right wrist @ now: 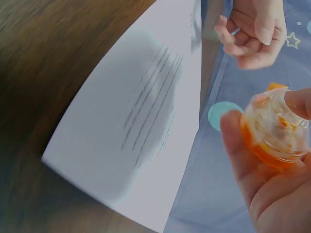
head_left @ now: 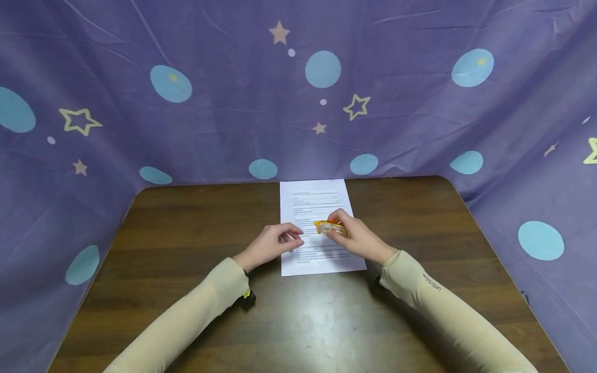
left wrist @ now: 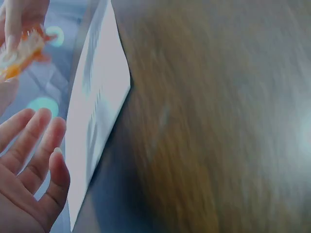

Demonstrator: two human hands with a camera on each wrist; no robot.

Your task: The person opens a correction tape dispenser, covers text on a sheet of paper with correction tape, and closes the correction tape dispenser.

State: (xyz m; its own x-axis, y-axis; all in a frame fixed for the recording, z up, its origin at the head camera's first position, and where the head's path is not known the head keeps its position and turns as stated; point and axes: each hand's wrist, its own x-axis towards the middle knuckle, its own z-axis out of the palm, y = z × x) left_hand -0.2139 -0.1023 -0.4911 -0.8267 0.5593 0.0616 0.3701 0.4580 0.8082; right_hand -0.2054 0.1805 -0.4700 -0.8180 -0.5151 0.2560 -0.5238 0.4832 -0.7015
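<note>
My right hand (head_left: 353,235) holds an orange and clear correction tape dispenser (head_left: 332,228) over a printed sheet of paper (head_left: 322,267). In the right wrist view, the clear casing of the dispenser (right wrist: 272,128) sits between thumb and fingers. My left hand (head_left: 275,242) is over the paper's left edge, its fingers loosely bent with nothing in them. Seen from the left wrist, the left hand (left wrist: 34,170) has its fingers spread a little apart, below the dispenser (left wrist: 22,53). Lines of text run across the paper (right wrist: 97,121).
The paper lies on a dark brown wooden table (head_left: 196,228), reaching to its back edge. A purple curtain (head_left: 224,103) with stars and blue dots stands behind the table and along both sides. A small black object (head_left: 247,299) with a yellow-green part shows beneath the left cuff.
</note>
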